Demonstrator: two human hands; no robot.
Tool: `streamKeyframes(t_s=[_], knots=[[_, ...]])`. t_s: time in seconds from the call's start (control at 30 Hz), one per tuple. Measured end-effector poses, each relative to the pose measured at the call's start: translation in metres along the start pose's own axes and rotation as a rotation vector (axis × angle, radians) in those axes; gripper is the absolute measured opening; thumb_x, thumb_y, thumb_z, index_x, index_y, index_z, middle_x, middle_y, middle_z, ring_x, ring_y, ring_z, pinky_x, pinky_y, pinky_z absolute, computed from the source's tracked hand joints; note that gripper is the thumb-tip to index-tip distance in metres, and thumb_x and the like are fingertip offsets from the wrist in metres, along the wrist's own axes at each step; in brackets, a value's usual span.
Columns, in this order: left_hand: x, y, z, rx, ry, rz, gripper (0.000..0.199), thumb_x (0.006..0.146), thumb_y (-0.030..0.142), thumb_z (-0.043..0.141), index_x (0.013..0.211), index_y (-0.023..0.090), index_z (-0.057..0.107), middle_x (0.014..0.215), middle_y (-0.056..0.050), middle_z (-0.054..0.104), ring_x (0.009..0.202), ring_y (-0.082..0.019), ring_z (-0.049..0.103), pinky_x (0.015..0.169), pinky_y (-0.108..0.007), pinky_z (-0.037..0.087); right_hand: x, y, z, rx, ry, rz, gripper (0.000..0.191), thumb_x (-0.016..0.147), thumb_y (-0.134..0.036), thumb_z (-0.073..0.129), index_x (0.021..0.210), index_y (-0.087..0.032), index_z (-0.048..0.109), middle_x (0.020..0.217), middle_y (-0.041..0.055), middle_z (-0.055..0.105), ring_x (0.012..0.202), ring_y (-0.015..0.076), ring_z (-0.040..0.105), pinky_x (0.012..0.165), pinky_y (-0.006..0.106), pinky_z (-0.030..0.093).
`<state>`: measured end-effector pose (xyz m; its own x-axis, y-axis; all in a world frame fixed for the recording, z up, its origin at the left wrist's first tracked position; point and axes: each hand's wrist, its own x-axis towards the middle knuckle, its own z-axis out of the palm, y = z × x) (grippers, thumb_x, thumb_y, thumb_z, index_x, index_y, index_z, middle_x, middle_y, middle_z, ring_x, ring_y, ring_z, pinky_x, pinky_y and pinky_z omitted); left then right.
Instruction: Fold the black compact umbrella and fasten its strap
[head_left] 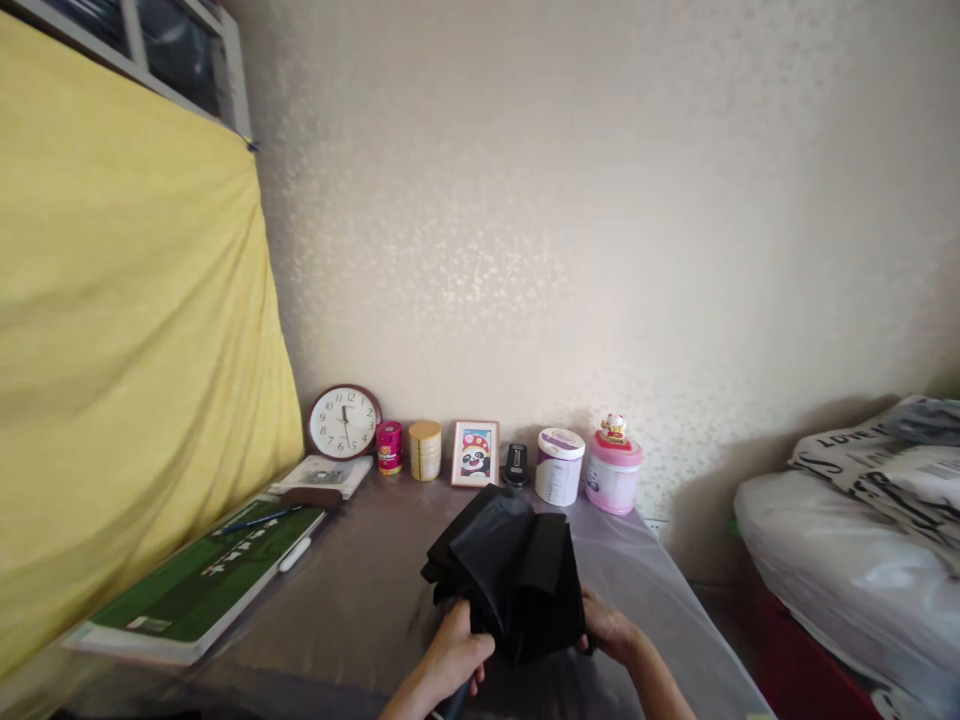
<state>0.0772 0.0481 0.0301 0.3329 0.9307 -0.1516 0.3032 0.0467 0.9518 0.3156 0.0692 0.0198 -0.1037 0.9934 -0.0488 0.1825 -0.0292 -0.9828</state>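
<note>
Two bare hands are showing low in my head view, both touching one black umbrella [502, 575], which is bunching loosely over the near middle of the surface [337, 620]. My left hand [459, 648] is making a fist around its dark handle [451, 702], thumb lying across toward the right; that grip is wrapping the handle snugly. My right hand [607, 628] is curving in at the umbrella's right edge, forearm slanting up from below; its fingertips are partly hiding, so I cannot tell whether that grip is pinching. Along the wall [600, 220] I am counting one clock [344, 424], one pink can [389, 450], one yellow canister [425, 455], one picture frame [475, 455] and two round tubs, one white tub [559, 475] and one pink tub [613, 480], with one figurine [613, 430] sitting on the latter. At left, one green book [187, 590] is lying flat.
</note>
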Motion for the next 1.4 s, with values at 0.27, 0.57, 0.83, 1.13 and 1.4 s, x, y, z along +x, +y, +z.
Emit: streamKeyframes(t_s=[0.27, 0.57, 0.83, 1.13, 1.4], knots=[[0.009, -0.015, 0.013, 0.346, 0.078, -0.005, 0.054, 0.066, 0.015, 0.050, 0.119, 0.017, 0.039, 0.110, -0.012, 0.054, 0.078, -0.018, 0.060, 0.070, -0.028, 0.046, -0.042, 0.002, -0.038, -0.176, -0.217, 0.221, 0.012, 0.066, -0.027, 0.051, 0.062, -0.018, 0.058, 0.042, -0.0050, 0.051, 0.035, 0.0073, 0.041, 0.039, 0.018, 0.029], [0.007, -0.017, 0.004, 0.614, 0.079, -0.002, 0.056, 0.068, 0.017, 0.049, 0.122, 0.012, 0.038, 0.123, -0.017, 0.046, 0.106, -0.024, 0.052, 0.090, -0.030, 0.037, -0.082, 0.003, -0.062, -0.908, 0.079, -0.031, 0.018, 0.071, -0.021, 0.043, 0.072, -0.020, 0.060, 0.068, 0.0006, 0.065, 0.065, 0.0141, 0.057, 0.060, 0.024, 0.037], [-0.008, -0.010, -0.012, 0.613, -0.113, -0.004, 0.047, 0.075, 0.020, 0.040, 0.122, 0.018, 0.037, 0.073, 0.000, 0.066, 0.055, -0.013, 0.060, 0.055, -0.020, 0.043, -0.100, 0.039, -0.077, -0.945, 0.164, 0.048, 0.019, 0.073, -0.021, 0.040, 0.076, -0.022, 0.059, 0.075, 0.0012, 0.065, 0.073, 0.0164, 0.059, 0.065, 0.025, 0.038], [-0.020, -0.023, 0.006, 0.784, 0.053, 0.040, 0.070, 0.073, 0.015, 0.044, 0.137, 0.021, 0.016, 0.117, -0.007, 0.055, 0.104, -0.019, 0.053, 0.088, -0.028, 0.037, -0.104, 0.028, -0.067, -0.935, 0.201, 0.008, 0.020, 0.073, -0.024, 0.040, 0.075, -0.025, 0.061, 0.075, -0.0005, 0.065, 0.072, 0.0156, 0.060, 0.065, 0.023, 0.041], [-0.025, -0.025, 0.000, 0.763, 0.051, 0.168, 0.075, 0.074, 0.017, 0.043, 0.139, 0.025, 0.007, 0.126, -0.003, 0.049, 0.107, -0.015, 0.051, 0.089, -0.023, 0.037, -0.109, 0.025, -0.065, -0.923, 0.188, -0.032, 0.024, 0.077, -0.027, 0.040, 0.082, -0.025, 0.063, 0.084, 0.0017, 0.065, 0.078, 0.0172, 0.062, 0.069, 0.026, 0.045]])
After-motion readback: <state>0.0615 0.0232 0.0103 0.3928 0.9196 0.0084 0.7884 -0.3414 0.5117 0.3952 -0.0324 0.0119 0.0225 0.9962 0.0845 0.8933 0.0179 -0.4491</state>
